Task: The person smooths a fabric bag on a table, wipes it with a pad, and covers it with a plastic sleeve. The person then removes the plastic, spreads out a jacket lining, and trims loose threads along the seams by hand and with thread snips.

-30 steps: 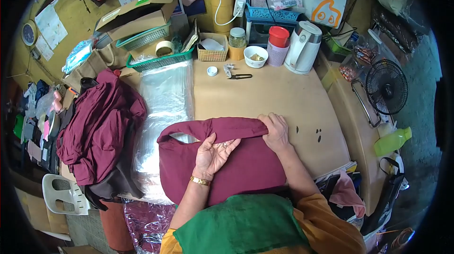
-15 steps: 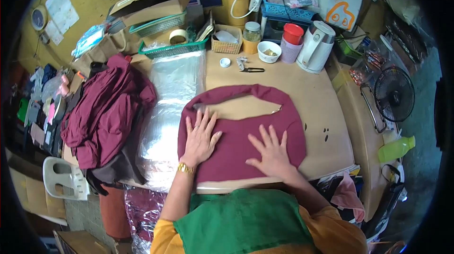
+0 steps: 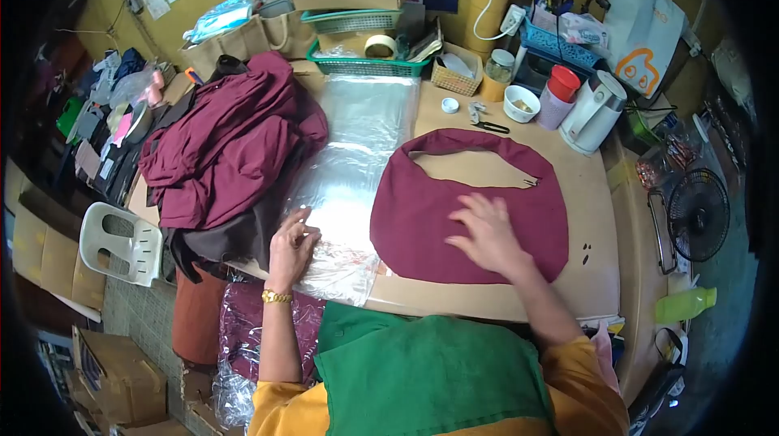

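A dark maroon cloth bag with a wide looped handle (image 3: 418, 225) lies flat on the tan counter (image 3: 599, 209), its handle arching away from the person and its left side meeting a long stack of clear, glossy plastic sheets (image 3: 361, 144). The person's right hand (image 3: 489, 233) is over the middle of the bag, its grip wide, with fingers and thumb spread and the palm down. The left hand (image 3: 292, 251), a gold-coloured band (image 3: 277, 296) around its wrist, is at the near left edge of the plastic. Its grip is narrow, fingers bent toward the thumb, though I cannot tell from this angle whether a sheet is pinched there. A heap of crumpled maroon cloth (image 3: 223, 144) sits left of the plastic. Beyond the bag are small black snips (image 3: 491, 127), a white bowl (image 3: 521, 103) and a white electric kettle (image 3: 595, 115).
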{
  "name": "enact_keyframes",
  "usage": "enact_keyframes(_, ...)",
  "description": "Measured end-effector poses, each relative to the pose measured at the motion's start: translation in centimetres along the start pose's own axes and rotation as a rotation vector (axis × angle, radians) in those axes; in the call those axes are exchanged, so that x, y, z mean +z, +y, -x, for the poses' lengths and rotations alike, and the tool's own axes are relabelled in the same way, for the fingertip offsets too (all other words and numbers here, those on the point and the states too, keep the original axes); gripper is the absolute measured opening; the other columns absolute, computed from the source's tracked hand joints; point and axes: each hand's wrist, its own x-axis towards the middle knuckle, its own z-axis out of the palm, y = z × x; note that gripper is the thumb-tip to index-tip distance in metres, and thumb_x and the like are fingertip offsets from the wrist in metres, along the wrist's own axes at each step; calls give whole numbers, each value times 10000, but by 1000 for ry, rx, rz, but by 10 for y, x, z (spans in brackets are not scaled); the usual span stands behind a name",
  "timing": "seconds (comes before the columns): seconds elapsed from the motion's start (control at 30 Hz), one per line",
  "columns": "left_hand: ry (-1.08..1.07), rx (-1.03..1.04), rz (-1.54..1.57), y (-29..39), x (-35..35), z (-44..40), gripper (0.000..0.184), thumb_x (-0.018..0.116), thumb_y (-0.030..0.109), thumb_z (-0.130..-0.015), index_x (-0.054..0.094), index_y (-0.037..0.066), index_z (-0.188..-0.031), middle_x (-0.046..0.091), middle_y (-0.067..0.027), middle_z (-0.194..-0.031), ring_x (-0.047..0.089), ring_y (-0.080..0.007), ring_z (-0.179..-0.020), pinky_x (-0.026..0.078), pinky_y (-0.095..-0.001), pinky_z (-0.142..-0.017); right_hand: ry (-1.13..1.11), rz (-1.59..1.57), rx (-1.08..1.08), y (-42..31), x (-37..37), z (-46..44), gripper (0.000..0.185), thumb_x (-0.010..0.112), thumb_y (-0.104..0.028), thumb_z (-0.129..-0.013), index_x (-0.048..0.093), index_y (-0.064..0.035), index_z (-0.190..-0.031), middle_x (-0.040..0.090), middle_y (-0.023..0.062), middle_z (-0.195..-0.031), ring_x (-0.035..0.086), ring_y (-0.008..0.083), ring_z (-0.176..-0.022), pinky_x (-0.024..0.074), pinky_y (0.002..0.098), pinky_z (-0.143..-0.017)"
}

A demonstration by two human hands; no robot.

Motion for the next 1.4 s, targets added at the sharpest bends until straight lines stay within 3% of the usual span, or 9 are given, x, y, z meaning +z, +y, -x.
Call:
enact_keyframes(0.1,156,156,-57,-2,8,-10,153,715,26,-788,570,-22,-773,661,-195,-1149,628,-364,-999,494,-417,-846,142,-356,-332,-73,35,-59,429,784,-333,-758,605,-56,-1033,602,151,-1130,563,336,-1094,429,456,-926)
enact_keyframes(0.23,406,125,55,24,-1,-8,97,680,16,-848,587,-11,-856,662,-136,-938,644,-253,-827,504,-328,-744,146,-334,-364,-130,102,-106,417,786,-314,-753,571,-25,-962,551,153,-974,552,348,-986,456,443,-839)
enact_keyframes(0.37,-361,-195,559,51,-39,22,155,646,108,-931,676,-38,-974,684,-58,-807,609,-90,-768,501,-263,-700,51,-252,-425,-124,122,-137,251,704,-187,-811,538,-10,-746,549,152,-906,571,333,-910,466,451,-732)
enact_keyframes(0.43,-443,-129,287,70,-38,29,201,602,57,-917,662,-60,-1069,712,-152,-907,676,-201,-837,529,-329,-780,17,-585,-284,-125,111,-141,219,696,-143,-805,530,-5,-768,539,167,-849,574,347,-810,455,450,-688)
enact_keyframes(0.53,3,208,-154,50,4,19,361,541,-19,-821,656,-16,-1163,663,-272,-1059,644,-412,-1004,515,-404,-874,154,-691,-281,-133,87,-141,121,600,-104,-868,538,-8,-828,542,176,-856,571,404,-793,468,467,-708)
enact_keyframes(0.77,199,208,-482,18,36,-44,777,648,207,-782,347,13,-1472,386,-262,-1479,370,-449,-1360,353,-572,-1070,331,-698,-419,-145,63,-119,151,630,-69,-851,499,-4,-812,479,148,-811,527,344,-748,439,410,-668)
enact_keyframes(0.97,-224,5,-606,19,39,-45,871,548,564,-864,242,108,-1541,245,-240,-1560,242,-444,-1429,183,-660,-1116,333,-394,-495,-125,31,-74,142,690,-136,-804,565,-69,-808,548,88,-860,571,280,-829,434,397,-739)
enact_keyframes(1.27,142,139,-149,-21,48,-45,235,755,187,-798,638,36,-933,638,-133,-1249,604,-359,-1156,457,-463,-968,276,-153,159,-31,61,-2,253,727,-205,-811,611,-99,-1008,528,109,-1164,488,301,-1139,358,444,-964)
enact_keyframes(1.4,156,262,-242,10,49,-55,289,764,214,-784,594,38,-936,621,-165,-1246,551,-364,-1215,372,-510,-1025,291,-159,207,-31,65,-1,239,713,-205,-827,610,-89,-1009,521,130,-1192,480,309,-1158,353,457,-980)
